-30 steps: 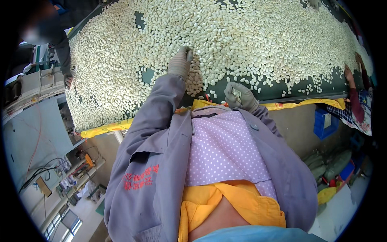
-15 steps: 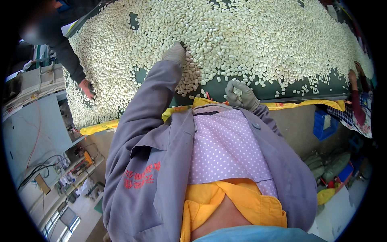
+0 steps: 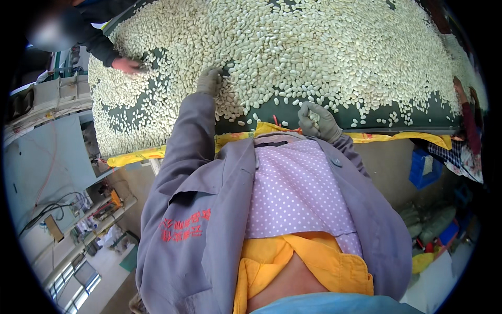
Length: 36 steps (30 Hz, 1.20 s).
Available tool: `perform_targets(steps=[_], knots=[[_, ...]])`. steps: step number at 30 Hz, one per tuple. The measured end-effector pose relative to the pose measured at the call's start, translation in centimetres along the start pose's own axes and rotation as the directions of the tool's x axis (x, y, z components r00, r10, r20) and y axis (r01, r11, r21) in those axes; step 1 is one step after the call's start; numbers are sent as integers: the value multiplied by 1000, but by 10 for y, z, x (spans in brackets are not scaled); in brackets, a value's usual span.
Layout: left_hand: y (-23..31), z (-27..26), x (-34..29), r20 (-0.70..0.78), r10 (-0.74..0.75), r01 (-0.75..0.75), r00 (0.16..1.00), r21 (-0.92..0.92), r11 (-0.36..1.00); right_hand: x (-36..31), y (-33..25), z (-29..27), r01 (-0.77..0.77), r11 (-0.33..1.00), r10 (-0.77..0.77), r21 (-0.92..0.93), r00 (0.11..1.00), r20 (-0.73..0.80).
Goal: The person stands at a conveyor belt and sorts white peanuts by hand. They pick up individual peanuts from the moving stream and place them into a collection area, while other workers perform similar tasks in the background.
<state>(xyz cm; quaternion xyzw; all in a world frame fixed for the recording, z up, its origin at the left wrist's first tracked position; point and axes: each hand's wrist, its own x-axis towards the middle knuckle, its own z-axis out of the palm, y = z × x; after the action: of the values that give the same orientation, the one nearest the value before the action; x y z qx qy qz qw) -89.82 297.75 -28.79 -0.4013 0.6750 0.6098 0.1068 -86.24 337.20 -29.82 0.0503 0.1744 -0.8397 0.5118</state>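
Note:
White beans (image 3: 293, 57) lie in a thick spread over a dark green table surface (image 3: 269, 112). My left hand (image 3: 209, 82), in a grey glove, reaches down into them left of the middle. Its fingers point down among the beans and are mostly hidden, so their closing is unclear. A small bare green patch shows just right of its fingertips. Nearer my body, my right hand (image 3: 325, 127), also gloved, is closed with the palm side up. Several white beans (image 3: 314, 118) show between its curled fingers, just above the table's near edge.
Yellow plastic sheeting (image 3: 141, 156) runs along the near edge. A co-worker's hand (image 3: 127, 65) works in the beans at the left. Another person's hand (image 3: 460, 89) is at the far right. A blue crate (image 3: 422, 170) stands below the table on the right.
My left hand has shifted left and slightly nearer over the beans. My right hand stays closed near the edge. The co-worker's hand at left has moved farther away, with more green surface exposed there.

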Motion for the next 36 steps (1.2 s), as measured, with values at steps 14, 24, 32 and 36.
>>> perform_targets(steps=[14, 24, 32, 36], knots=[[-11, 65, -6, -26, 178, -65, 984, 871, 487, -24, -27, -16, -18, 1000, 18, -24, 1000, -3], [14, 109, -25, 246, 143, -103, 959, -171, 980, -39, -42, -39, 19, 999, -17, -27, 998, 59], [34, 169, -12, 81, 321, -176, 944, 944, 280, -54, -61, -40, 34, 999, -33, -27, 999, 26], [10, 160, 5, 82, 284, -257, 955, 704, 662, -63, -67, -50, 26, 1000, -26, 1, 999, 31]])
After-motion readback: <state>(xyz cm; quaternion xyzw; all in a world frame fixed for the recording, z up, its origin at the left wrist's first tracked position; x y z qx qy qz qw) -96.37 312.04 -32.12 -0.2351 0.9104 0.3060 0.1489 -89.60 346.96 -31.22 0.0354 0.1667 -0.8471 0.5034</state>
